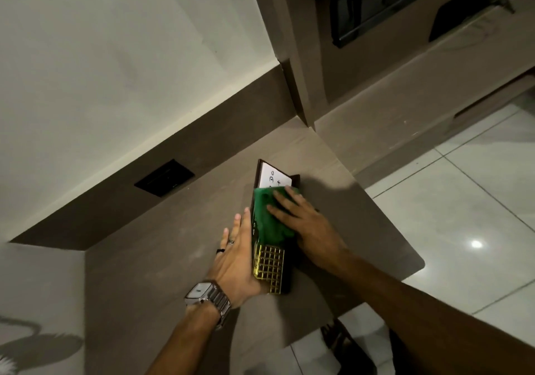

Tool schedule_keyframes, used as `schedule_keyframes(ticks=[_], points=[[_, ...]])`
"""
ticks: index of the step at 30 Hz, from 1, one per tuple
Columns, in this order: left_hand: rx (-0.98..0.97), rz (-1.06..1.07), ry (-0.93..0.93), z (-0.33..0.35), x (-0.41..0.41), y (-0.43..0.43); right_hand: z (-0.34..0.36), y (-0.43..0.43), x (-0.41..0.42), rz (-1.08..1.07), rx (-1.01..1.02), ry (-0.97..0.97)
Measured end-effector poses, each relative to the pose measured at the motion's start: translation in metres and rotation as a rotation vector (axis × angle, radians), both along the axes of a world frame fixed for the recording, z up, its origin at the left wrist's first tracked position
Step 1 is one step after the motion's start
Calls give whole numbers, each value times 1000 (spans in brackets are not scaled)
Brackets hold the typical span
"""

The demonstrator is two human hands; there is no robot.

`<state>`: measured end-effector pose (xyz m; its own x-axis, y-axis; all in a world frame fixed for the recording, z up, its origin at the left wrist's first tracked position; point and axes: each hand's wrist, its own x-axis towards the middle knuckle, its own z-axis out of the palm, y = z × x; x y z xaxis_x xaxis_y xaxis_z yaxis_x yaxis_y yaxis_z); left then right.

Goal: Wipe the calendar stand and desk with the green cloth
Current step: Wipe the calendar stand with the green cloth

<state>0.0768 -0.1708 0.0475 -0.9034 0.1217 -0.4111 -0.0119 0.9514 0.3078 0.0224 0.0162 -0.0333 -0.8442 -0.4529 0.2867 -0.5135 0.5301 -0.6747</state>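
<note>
A dark calendar stand [270, 267] with a gold grid and a white note card stands on the brown desk [162, 262] near its right side. The green cloth [269, 215] lies across the stand's front face. My right hand [307, 227] presses flat on the cloth, fingers spread over it. My left hand [236, 264] rests against the stand's left edge with straight fingers, bracing it; a watch and rings are on that hand.
A black wall socket [164, 177] sits in the brown backsplash behind the desk. The desk's rounded right edge [417, 262] drops to a glossy tiled floor [477, 215]. A dark chair part [341, 343] shows under the desk front. Cabinets stand at the upper right.
</note>
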Motion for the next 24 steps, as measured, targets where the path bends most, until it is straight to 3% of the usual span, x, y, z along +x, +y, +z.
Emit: schedule_keyframes(ticks=[3,7,12,16,19,24], points=[[22,18,-11,1,1,2,-15,16,23,-19,40,-130],[6,18,-15,-3,0,1,-2,0,28,106,-64,15],[8,29,-25,-3,1,-1,-1,2,13,-131,-188,-229],[3,10,-16,-5,1,-2,-9,-4,36,25,-174,-132],[-11,-11,-6,-4,0,-2,12,-6,-12,67,-231,-12],[-14,15,-35,1,0,0,38,8,-66,-143,-170,-107]])
